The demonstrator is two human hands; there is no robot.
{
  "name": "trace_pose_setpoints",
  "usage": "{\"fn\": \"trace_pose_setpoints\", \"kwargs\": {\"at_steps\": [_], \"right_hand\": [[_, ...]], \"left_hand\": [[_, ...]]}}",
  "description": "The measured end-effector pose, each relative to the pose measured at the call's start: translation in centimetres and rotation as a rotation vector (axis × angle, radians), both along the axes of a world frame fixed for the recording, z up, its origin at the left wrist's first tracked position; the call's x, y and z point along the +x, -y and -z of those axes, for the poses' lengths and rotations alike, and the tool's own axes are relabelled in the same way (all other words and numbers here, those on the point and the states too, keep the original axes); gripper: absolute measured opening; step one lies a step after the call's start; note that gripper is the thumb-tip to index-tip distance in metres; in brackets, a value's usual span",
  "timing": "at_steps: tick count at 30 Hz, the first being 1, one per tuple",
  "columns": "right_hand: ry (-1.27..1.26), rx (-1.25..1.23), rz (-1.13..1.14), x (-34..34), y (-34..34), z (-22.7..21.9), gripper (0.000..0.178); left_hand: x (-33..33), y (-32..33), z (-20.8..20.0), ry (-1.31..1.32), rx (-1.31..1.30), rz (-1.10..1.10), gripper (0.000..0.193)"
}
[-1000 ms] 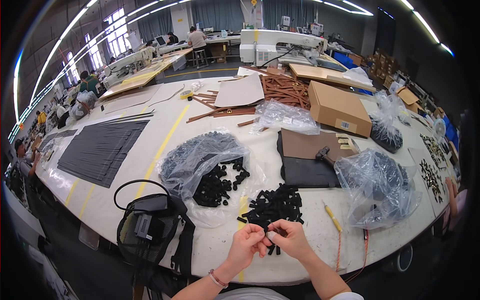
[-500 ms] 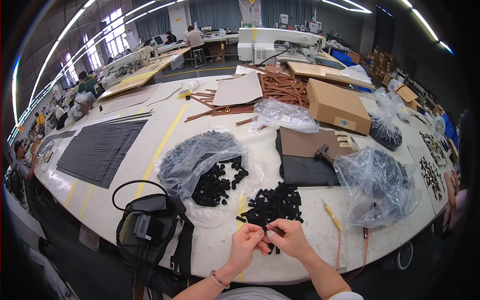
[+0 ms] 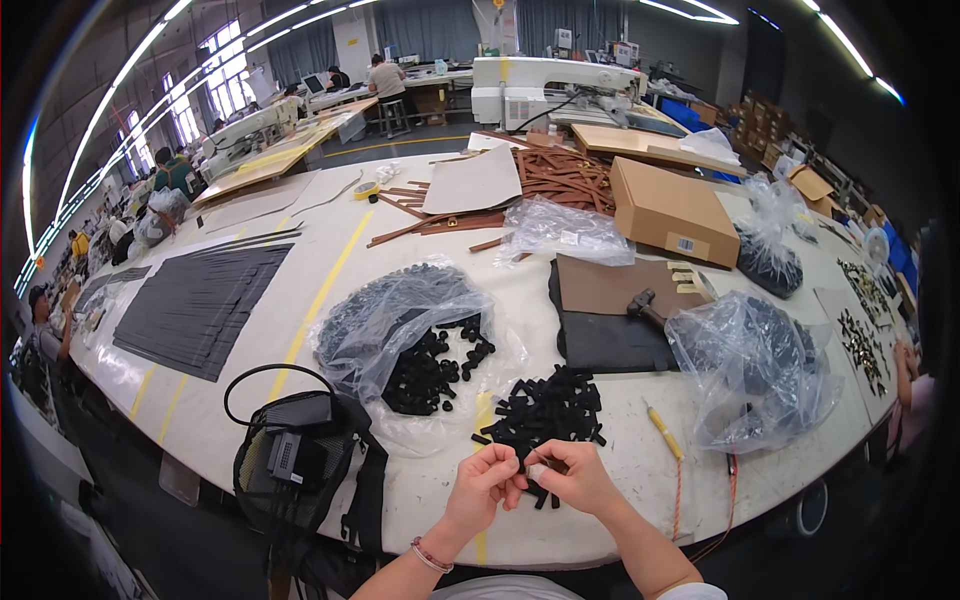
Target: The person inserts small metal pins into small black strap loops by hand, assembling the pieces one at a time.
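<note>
My left hand [image 3: 487, 486] and my right hand [image 3: 572, 476] meet close together over the near edge of the table, thumbs and fingertips pinched. What they hold is too small and too covered by the fingers to name. Just beyond them lies a heap of short black tube-like pieces [image 3: 550, 402], several of them showing below and between my hands. Left of that heap, small black knob-like pieces [image 3: 425, 375] spill from the mouth of a clear plastic bag [image 3: 385, 300].
A yellow-handled tool [image 3: 663, 430] with an orange cord lies to the right, near another clear bag [image 3: 755, 375]. A hammer [image 3: 645, 305] rests by a dark sheet stack [image 3: 615, 335]. Farther back are brown straps [image 3: 560, 175] and a cardboard box [image 3: 675, 210]. A black mesh bag [image 3: 300, 450] sits at left.
My hands have drawn slightly apart at the fingertips, the left shifting a little left. The heap and the bags stay where they were.
</note>
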State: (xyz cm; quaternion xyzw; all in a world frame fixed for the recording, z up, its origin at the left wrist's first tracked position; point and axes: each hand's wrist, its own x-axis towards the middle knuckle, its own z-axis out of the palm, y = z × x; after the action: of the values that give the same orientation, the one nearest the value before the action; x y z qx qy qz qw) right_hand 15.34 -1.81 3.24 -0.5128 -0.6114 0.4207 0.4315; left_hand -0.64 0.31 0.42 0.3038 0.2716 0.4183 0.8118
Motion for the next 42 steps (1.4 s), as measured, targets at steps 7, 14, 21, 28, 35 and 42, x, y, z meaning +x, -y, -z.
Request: {"fn": "trace_pose_setpoints", "kwargs": {"at_steps": [7,14,21,28,35,42], "right_hand": [[-0.078,-0.084,-0.052,0.1,-0.2,0.6,0.012],[-0.036,-0.061,-0.01,-0.4,-0.3,0.3,0.011],[0.14,0.186,0.119,-1.1,-0.4,1.1,0.007],[0.265,0.332,0.185,-1.2,-0.2,1.1,0.007],[0.326,0.554,0.162,-0.8,0.3,0.7,0.009],[0.154,0.325,0.139,-1.1,0.4,0.3,0.007]], "left_hand": [[0.3,0.1,0.0,-0.052,0.045,-0.035,0.007],[0.4,0.2,0.3,-0.116,0.078,-0.073,0.009],[1.7,1.6,0.6,-0.76,0.806,-0.406,0.006],[1.5,1.6,1.1,-0.766,1.003,-0.45,0.004],[1.7,1.5,-0.4,-0.316,0.393,-0.22,0.006],[1.8,1.5,-0.2,-0.306,0.382,-0.259,0.007]]}}
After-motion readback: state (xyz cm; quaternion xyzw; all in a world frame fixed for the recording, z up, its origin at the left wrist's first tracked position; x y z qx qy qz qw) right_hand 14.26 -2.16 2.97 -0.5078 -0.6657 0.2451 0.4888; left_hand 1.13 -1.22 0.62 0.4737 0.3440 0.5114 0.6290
